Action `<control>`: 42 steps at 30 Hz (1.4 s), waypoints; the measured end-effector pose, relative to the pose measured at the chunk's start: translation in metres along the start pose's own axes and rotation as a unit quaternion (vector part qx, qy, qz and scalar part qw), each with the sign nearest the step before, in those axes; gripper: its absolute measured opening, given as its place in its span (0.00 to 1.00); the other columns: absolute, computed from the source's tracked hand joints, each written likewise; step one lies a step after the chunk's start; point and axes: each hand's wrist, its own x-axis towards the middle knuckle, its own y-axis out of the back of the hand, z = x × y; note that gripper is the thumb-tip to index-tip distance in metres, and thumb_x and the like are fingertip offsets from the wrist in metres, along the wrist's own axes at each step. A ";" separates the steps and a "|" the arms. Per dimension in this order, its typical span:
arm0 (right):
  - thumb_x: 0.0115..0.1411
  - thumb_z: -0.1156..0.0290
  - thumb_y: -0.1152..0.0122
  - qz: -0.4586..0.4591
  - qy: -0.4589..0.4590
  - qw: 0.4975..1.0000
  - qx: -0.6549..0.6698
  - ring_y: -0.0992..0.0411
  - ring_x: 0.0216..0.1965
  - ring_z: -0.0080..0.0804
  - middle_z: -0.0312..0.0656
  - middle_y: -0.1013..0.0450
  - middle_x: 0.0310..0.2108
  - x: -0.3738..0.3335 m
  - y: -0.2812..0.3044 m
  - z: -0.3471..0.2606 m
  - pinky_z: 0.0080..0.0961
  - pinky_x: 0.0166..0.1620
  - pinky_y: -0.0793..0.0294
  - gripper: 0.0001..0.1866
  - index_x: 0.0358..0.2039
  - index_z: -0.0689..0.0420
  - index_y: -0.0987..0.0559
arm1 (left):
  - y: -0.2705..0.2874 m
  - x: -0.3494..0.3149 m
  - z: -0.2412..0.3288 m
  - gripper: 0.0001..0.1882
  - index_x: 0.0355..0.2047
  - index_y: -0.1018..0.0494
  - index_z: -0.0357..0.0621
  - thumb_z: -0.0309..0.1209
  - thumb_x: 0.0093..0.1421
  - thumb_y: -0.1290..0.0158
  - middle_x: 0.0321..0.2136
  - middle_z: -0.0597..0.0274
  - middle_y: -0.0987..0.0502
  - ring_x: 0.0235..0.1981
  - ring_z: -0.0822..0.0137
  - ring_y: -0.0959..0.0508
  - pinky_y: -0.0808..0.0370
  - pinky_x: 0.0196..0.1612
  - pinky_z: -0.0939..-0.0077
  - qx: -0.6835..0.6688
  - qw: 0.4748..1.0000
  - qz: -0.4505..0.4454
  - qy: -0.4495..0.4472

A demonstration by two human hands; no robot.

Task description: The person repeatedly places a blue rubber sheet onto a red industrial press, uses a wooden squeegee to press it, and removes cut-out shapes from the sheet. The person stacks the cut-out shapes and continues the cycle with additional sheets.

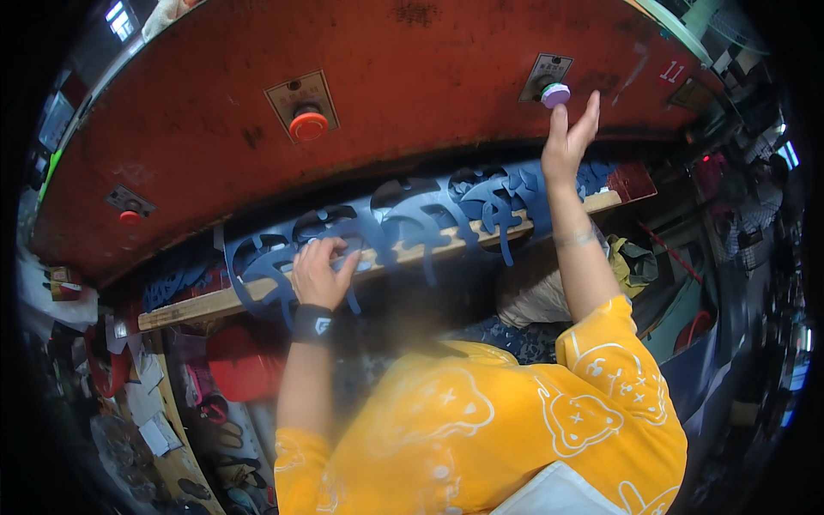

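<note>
My right hand is raised at the red machine panel, its fingers stretched out and apart. Its thumb tip is at the lower side of a purple round push button. My left hand, with a dark wristband, lies over the front wooden bar, fingers bent on a blue sheet with curved cut-outs. The sheet's strips hang over the bar toward me. What lies under the left fingertips is hidden.
The red panel spans the far side, carrying a large red button and a smaller red button. Blue scraps lie at the bar's left end. Below the bar are a red seat-like object and a pale sack.
</note>
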 end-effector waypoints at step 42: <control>0.40 0.52 0.28 -0.590 0.209 0.780 0.000 0.47 0.58 0.69 0.57 0.43 0.60 -0.054 -0.185 -0.099 0.56 0.57 0.44 0.46 0.60 0.49 0.35 | -0.002 0.098 -0.012 0.13 0.34 0.23 0.43 0.29 0.47 0.37 0.37 0.58 0.23 0.44 0.54 0.24 0.27 0.49 0.61 -0.089 0.990 -0.059 -0.089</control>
